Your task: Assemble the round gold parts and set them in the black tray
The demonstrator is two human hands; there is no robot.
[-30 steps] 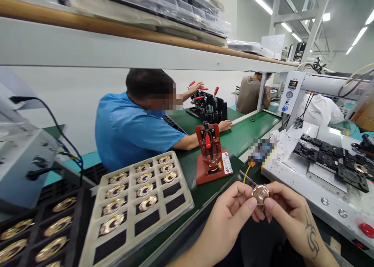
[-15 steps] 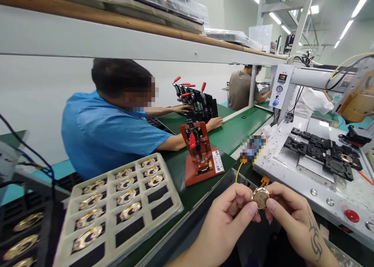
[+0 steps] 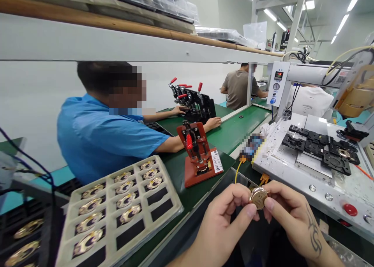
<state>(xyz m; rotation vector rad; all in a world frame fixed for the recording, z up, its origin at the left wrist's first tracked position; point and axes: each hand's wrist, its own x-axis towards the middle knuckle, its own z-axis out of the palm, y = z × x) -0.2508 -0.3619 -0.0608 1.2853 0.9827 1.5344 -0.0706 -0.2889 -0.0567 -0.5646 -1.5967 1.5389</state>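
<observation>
Round gold-coloured metal piece, one, held in two hands

Gold-coloured piece (image 3: 258,198): one, above the bench's near edge, face tilted upward. Engraved mark resembling CE; remaining characters too small to read.
Left hand (image 3: 232,216): thumb and fingers pinching its left rim.
Right hand (image 3: 288,212): thumb and fingers pinching its right rim.
Orange connector (image 3: 264,178): just beyond the hands, near the yellow cable (image 3: 238,171).
Red clamp fixture (image 3: 191,173): one, upright, one red lever; it partly blocks a co-worker's forearm. White label (image 3: 216,161), handwritten, illegible.
Cream tray (image 3: 111,216): one, left of the fixture, three columns, eleven gold-coloured parts (image 3: 126,216) in four, four and three.
Black tray (image 3: 51,220): far left, two similar parts, plus the edge of a third.
White machine (image 3: 280,171): right, black plates (image 3: 314,146) on its bed, one round piece among them; one red button (image 3: 350,209); display (image 3: 278,76) lit, digits unclear.
Black clamp fixture (image 3: 204,110): farther back, at least four red handles, touched by a co-worker in blue (image 3: 105,138).
Shelf (image 3: 125,47): overhead, crossing the view.
</observation>
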